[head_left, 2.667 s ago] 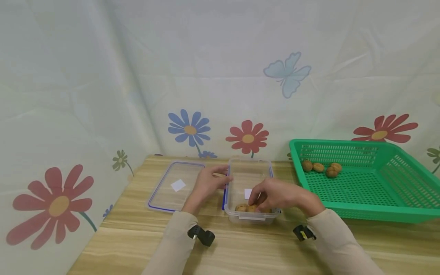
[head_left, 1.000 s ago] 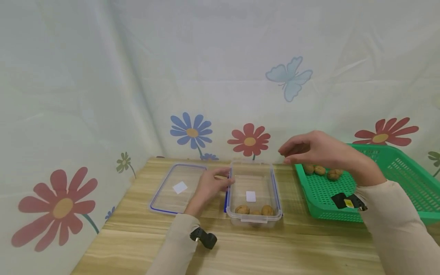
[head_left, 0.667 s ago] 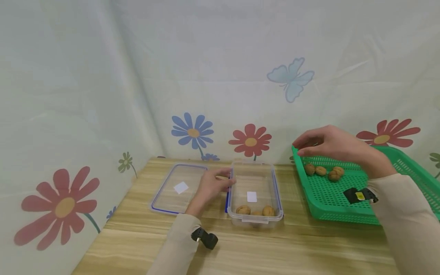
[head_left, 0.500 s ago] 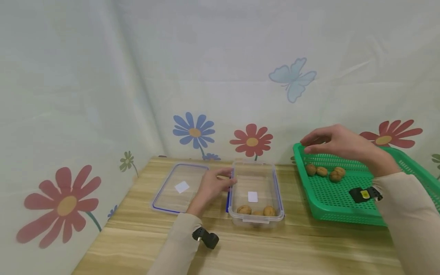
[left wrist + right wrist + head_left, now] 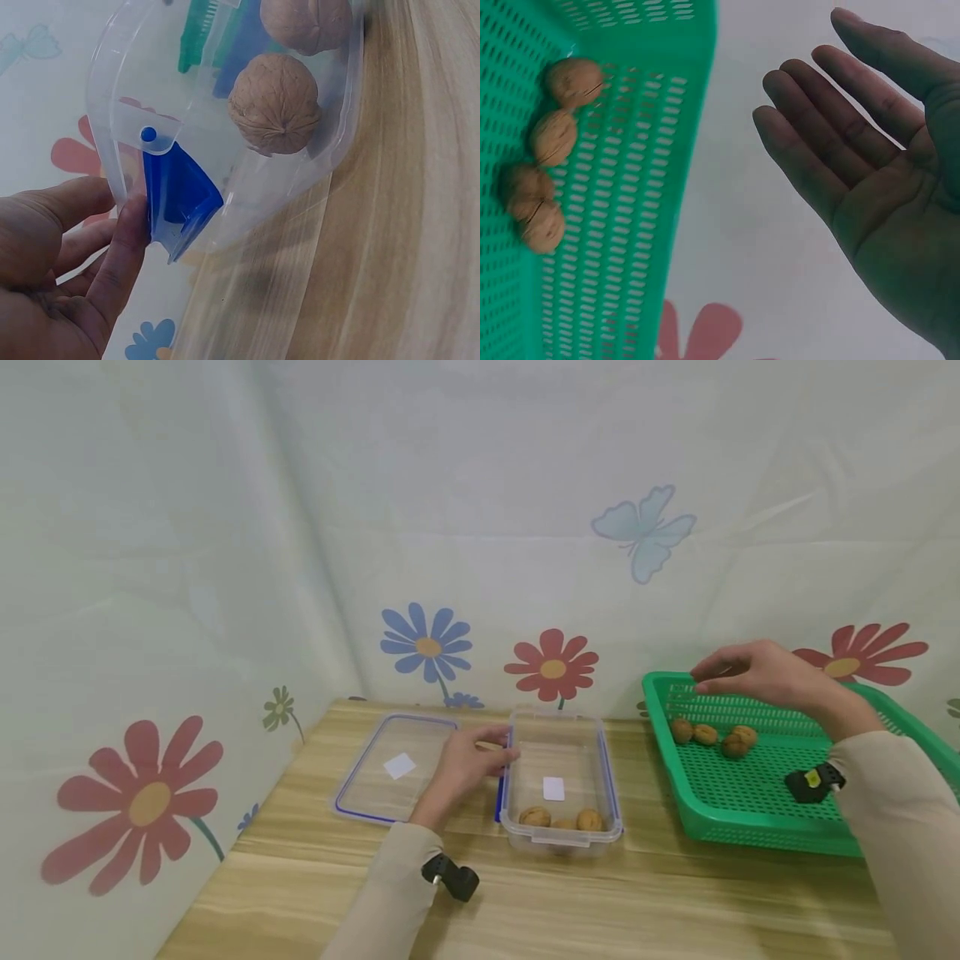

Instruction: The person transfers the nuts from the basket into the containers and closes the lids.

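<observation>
Right hand [image 5: 757, 672], fingers spread, empty, centre right above green basket [image 5: 750, 814] walnuts [image 5: 708, 735]. Left hand [image 5: 468, 764], centre frame, fingers steadying clear container [image 5: 558, 839] by blue clasp [image 5: 176, 195].

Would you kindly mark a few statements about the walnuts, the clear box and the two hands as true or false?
1. The right hand holds a walnut. False: its fingers are straight and it holds nothing, hovering over the green basket.
2. The left hand touches the clear box at its left side. True.
3. The lid is on the box. False: it lies on the table, left of the box.
4. Walnuts lie in the basket. True.
5. The box is empty. False: walnuts lie at its near end.
</observation>
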{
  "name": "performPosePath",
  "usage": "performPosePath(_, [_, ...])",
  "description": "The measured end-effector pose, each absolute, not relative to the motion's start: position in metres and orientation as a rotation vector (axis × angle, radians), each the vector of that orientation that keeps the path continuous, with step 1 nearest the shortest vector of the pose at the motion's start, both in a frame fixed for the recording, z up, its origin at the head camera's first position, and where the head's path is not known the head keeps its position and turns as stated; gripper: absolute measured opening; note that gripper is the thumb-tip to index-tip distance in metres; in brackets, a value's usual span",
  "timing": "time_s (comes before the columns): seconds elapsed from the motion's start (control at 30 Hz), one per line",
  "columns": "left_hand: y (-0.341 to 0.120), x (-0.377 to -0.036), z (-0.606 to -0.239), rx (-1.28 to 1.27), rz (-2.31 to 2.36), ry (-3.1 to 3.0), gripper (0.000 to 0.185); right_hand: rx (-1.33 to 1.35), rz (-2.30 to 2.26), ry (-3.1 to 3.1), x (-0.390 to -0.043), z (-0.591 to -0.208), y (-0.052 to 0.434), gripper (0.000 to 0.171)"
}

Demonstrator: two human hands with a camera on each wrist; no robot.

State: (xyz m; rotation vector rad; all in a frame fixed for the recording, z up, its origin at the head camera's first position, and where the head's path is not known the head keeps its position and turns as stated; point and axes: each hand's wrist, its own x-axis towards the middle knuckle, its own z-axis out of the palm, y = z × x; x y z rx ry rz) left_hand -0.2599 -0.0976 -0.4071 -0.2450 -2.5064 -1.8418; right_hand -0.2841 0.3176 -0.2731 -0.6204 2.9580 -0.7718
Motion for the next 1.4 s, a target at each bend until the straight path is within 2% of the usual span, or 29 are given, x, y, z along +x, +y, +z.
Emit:
performPosePath(0.6, [-0.099,-0.263,-0.410,-0.245,-1.822,-2.511,0.045,-0.601,-0.692,2.906,-0.308,-0.314,0.351,0.038])
performPosePath(1.4, [-0.098,-0.260,-0.408,-0.237,-1.829,-2.511,0.045,-0.596,-0.585,2.798,-0.316,-0.344,0.376,0.032])
